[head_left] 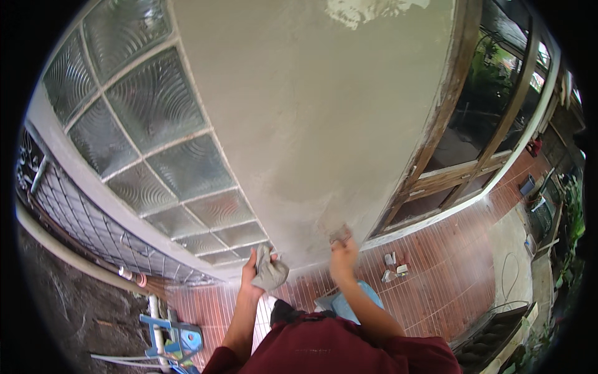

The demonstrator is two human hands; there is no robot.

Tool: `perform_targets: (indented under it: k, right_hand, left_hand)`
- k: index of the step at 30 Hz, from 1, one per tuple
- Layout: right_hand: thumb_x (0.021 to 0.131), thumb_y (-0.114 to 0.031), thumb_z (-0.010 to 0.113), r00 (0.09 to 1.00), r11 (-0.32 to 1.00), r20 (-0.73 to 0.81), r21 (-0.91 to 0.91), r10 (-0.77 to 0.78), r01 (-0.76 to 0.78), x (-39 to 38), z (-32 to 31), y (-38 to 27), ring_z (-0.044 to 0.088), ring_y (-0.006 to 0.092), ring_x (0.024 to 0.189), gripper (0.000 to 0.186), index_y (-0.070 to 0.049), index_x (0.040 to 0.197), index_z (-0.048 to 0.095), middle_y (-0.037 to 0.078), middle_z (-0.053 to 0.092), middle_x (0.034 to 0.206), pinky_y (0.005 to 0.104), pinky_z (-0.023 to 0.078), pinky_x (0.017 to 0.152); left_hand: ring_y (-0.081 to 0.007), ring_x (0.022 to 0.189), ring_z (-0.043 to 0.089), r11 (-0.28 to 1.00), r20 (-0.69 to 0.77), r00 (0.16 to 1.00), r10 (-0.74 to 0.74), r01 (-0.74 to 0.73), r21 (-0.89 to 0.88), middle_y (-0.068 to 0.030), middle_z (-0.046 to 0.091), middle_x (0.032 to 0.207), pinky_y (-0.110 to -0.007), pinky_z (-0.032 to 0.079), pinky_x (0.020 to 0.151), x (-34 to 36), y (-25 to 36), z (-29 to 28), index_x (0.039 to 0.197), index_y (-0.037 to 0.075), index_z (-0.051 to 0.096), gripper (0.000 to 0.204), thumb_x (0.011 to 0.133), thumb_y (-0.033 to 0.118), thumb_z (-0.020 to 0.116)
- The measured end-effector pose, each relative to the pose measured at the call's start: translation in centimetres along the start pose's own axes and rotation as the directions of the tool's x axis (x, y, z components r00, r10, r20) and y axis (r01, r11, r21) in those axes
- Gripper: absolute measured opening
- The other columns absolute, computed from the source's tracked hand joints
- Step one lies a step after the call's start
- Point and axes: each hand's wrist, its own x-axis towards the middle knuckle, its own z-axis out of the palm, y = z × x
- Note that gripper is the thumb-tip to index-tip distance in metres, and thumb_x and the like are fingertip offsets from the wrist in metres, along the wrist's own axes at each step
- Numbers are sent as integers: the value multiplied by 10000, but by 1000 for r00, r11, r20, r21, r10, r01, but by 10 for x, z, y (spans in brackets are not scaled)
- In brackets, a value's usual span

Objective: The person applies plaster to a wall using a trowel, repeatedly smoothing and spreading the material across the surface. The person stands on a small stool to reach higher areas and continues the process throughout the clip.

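Observation:
My left hand [250,278] is closed around a soft-looking grey lump [270,272], held low in front of the wall beside the glass blocks. Whether it is a cloth or a mass of putty I cannot tell. Against the lower part of the grey-beige plastered wall [324,124], my right hand [342,250] grips a flat, putty-knife-like tool [334,223]. Motion smears that hand, and the tool's outline is faint against the plaster. The wall surface looks smooth and patchy, with a rough white patch [367,9] high up.
Glass blocks [159,93] border the wall on the left, a wooden-framed window [436,168] on the right. Small containers and scraps [395,267] lie on the red tiled floor [436,293]. A light-blue object [367,293] is partly behind my right arm; blue plastic furniture [187,340] stands lower left.

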Motion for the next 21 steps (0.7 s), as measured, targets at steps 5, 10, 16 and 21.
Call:
perform_targets:
  k: [5, 10, 16, 21]
  right_hand:
    - [792, 35, 476, 752, 548, 427, 516, 502, -659, 19, -62, 7, 629, 194, 766, 248, -40, 1019, 540, 63, 639, 917, 508, 460, 969]
    - [877, 17, 492, 763, 587, 507, 497, 401, -639, -1, -69, -5, 618, 173, 749, 244, -45, 1113, 473, 64, 623, 889, 587, 434, 978]
    - [917, -19, 510, 761, 562, 515, 520, 394, -643, -15, -60, -21, 629, 166, 825, 224, -53, 1136, 473, 45, 610, 934, 581, 448, 970]
    - [926, -57, 531, 771, 597, 528, 506, 358, -623, -25, -57, -33, 631, 172, 883, 213, -64, 1136, 498, 27, 610, 969, 564, 462, 962]
  left_hand:
    - [-171, 750, 602, 897, 73, 996, -42, 5, 441, -88, 631, 863, -293, 515, 701, 5, 12, 41, 1152, -29, 554, 446, 933, 359, 554]
    - [-113, 725, 586, 556, 142, 977, -159, -30, 831, -55, 622, 800, -262, 492, 665, 1, 33, 86, 1041, -19, 610, 367, 923, 328, 598]
    - [-104, 723, 559, 160, 193, 964, -182, -164, 973, -36, 627, 789, -270, 461, 669, -6, 48, 136, 975, -24, 632, 354, 896, 322, 641]
    - [-106, 730, 535, -32, 321, 935, -153, -330, 944, -39, 620, 769, -277, 445, 671, -11, 57, 166, 941, -22, 639, 353, 894, 329, 642]
